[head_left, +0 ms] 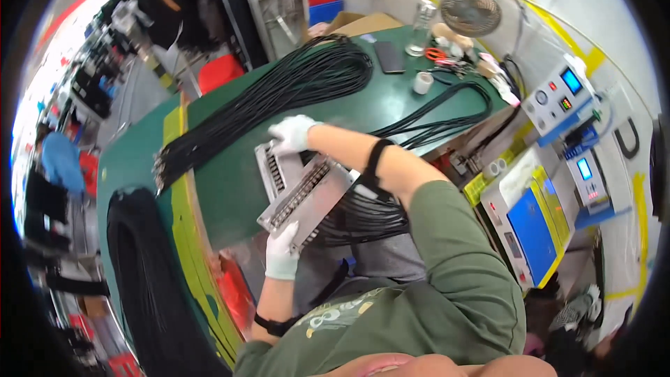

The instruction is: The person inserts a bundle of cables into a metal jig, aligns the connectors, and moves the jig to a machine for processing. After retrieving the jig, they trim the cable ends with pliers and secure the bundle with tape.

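Observation:
In a white glove, my left hand (282,251) is closed around the near end of a silver metal fixture (299,195). That fixture is a long plate with a row of small slots or connectors, held tilted over the table's near edge. My right hand (293,132), also gloved, reaches across from the right and grips the far end of a second slotted metal fixture (271,169) just beyond the first. A bundle of black cables (370,220) hangs beside the first fixture, near my body. How the cables meet the fixture is hard to make out.
A long bundle of black cables (279,91) lies across the green table (230,213). Another dark bundle (150,272) rests at left. Behind are a fan (471,9), a glass jar (420,28), a tape roll (423,83) and a dark phone (389,57). Machines (534,220) stand right.

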The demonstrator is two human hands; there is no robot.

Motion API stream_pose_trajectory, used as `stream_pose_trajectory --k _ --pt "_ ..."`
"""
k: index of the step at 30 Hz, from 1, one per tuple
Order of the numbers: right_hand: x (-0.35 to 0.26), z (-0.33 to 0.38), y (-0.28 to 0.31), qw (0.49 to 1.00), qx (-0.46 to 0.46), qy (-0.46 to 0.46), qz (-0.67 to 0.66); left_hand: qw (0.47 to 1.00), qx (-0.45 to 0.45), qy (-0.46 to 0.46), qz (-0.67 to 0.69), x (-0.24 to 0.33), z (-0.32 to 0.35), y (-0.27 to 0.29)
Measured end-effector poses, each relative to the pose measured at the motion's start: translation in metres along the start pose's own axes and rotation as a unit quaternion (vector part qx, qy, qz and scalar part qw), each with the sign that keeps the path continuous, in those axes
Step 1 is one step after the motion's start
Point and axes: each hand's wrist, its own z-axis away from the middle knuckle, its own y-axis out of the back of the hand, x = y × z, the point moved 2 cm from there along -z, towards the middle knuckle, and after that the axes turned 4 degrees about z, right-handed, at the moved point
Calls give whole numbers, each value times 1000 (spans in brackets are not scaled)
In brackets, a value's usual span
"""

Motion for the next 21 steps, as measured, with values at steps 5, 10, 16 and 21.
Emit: stream_pose_trajectory --k 5,10,16,21 --pt "-6 -33 16 994 -68 -68 42 997 -24 -46 -57 6 -20 17" --pt "-7 -11 52 998 -52 -28 25 995 -32 -55 -71 9 -11 13" --pt "17 13 27 994 -73 -86 12 999 -17 11 -29 5 2 20" --pt "4 20 12 993 -43 -106 16 1000 -15 -22 -11 2 11 27"
